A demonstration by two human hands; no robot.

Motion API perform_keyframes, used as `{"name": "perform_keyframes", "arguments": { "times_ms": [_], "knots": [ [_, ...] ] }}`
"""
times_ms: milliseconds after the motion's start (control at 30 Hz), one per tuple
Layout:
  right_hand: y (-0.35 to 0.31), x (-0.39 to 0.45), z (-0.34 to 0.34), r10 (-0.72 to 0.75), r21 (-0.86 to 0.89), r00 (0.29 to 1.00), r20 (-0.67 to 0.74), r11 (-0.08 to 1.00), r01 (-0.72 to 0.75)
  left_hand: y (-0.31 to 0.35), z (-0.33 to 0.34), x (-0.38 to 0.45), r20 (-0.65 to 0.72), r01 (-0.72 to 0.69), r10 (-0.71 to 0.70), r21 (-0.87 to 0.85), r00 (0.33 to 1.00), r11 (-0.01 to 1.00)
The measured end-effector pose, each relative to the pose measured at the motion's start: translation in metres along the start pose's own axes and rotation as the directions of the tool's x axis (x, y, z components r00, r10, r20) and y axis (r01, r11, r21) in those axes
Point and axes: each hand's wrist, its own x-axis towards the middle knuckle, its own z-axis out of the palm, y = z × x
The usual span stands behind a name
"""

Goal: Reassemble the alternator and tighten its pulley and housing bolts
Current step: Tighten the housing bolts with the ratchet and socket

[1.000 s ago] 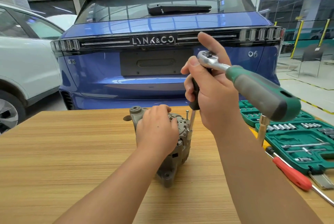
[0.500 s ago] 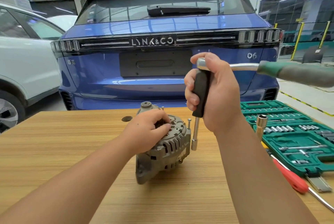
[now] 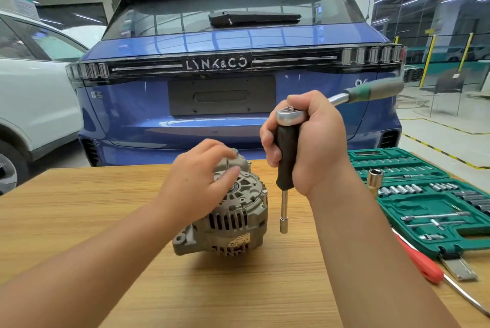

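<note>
A grey alternator [image 3: 230, 219] stands on the wooden table [image 3: 79, 221], its vented housing facing me. My left hand [image 3: 196, 182] rests on its top, the fingers pinching a thin housing bolt [image 3: 227, 166] that stands upright. Two more bolt heads [image 3: 264, 192] stick up at the right rim. My right hand [image 3: 307, 147] grips a black-handled nut driver [image 3: 285, 176] together with a ratchet wrench [image 3: 352, 95], whose green handle points up to the right. The driver's socket tip hangs in the air just right of the alternator.
An open green socket set case [image 3: 424, 195] lies at the table's right. A loose tall socket [image 3: 374, 180] stands by it, and a red-handled screwdriver [image 3: 424, 264] lies in front. A blue car [image 3: 238, 89] is parked just behind the table.
The alternator has been turned so its vented side faces me. My right hand lifted the driver off the right-hand bolt and holds it beside the housing. My left hand shifted to a bolt on top.
</note>
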Motion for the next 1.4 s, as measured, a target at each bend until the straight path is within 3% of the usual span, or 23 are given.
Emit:
{"name": "perform_keyframes", "arguments": {
  "times_ms": [33, 100, 233, 433, 600, 800, 1100, 1400],
  "knots": [
    [-0.001, 0.0, 0.0, 0.001, -0.012, 1.0, -0.005, 1.0, -0.002, 0.011, 0.004, 0.002, -0.037, 0.07, -0.075, -0.127, 0.996, 0.989],
    [-0.003, -0.002, 0.0, -0.001, -0.024, 1.0, -0.004, 1.0, 0.001, 0.031, 0.013, 0.005, 0.058, 0.194, -0.185, -0.258, 0.981, 0.947],
    [-0.004, -0.006, 0.0, -0.039, -0.019, 0.999, 0.011, 0.999, 0.039, 0.038, 0.024, 0.003, 0.3, 0.203, -0.177, -0.059, 0.937, 0.977],
    [-0.01, -0.008, 0.009, -0.096, 0.01, 0.993, -0.075, 0.995, 0.097, 0.033, 0.013, 0.005, 0.445, 0.321, -0.201, -0.212, 0.873, 0.923],
    [-0.032, 0.005, 0.019, -0.121, 0.044, 0.987, -0.107, 0.991, 0.126, 0.031, 0.007, 0.003, 0.48, 0.334, -0.187, -0.242, 0.857, 0.911],
    [-0.036, 0.019, 0.037, -0.058, 0.003, 0.994, -0.096, 0.998, 0.059, 0.033, 0.002, 0.004, 0.53, 0.287, -0.155, -0.175, 0.834, 0.942],
    [-0.026, 0.031, 0.038, -0.04, -0.007, 0.998, -0.052, 0.999, 0.04, 0.023, 0.008, 0.005, 0.512, 0.201, -0.075, -0.195, 0.856, 0.96],
    [-0.023, 0.042, 0.029, 0.093, 0.031, 0.98, 0.177, 0.994, -0.1, 0.022, 0.013, 0.005, 0.483, 0.181, -0.061, -0.208, 0.874, 0.961]
  ]
}}
